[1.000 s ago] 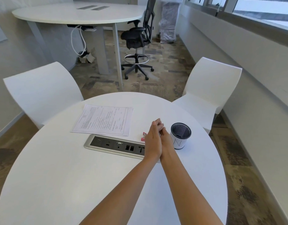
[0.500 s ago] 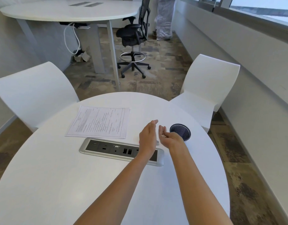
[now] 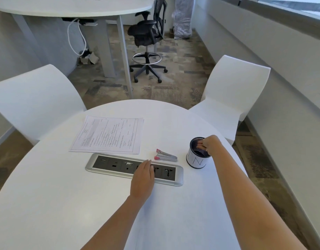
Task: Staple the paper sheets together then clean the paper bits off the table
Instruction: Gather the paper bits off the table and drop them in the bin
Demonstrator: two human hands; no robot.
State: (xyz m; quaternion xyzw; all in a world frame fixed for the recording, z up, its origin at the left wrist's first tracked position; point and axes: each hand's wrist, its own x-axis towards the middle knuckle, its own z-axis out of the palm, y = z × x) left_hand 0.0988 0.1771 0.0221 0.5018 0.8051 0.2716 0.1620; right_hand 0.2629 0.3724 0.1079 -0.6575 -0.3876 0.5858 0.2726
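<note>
Printed paper sheets (image 3: 108,134) lie in a stack on the round white table (image 3: 65,204), left of centre. A small silver stapler with pink ends (image 3: 165,156) lies on the table between the sheets and a black mesh cup (image 3: 196,157) wrapped in white paper. My right hand (image 3: 209,144) is over the cup's mouth with its fingertips dipped inside; what they hold, if anything, is hidden. My left hand (image 3: 143,177) rests flat on the table's socket panel (image 3: 112,164), fingers straight.
Two white chairs stand at the table, one at the left (image 3: 33,101) and one at the right (image 3: 233,91). Beyond are a black office chair (image 3: 146,38) and a second white table (image 3: 74,6). A wall with a window ledge (image 3: 282,44) runs along the right.
My hands were pressed together near the cup, then parted. The right hand moved right onto the cup's mouth; the left moved down onto the socket panel, uncovering the stapler.
</note>
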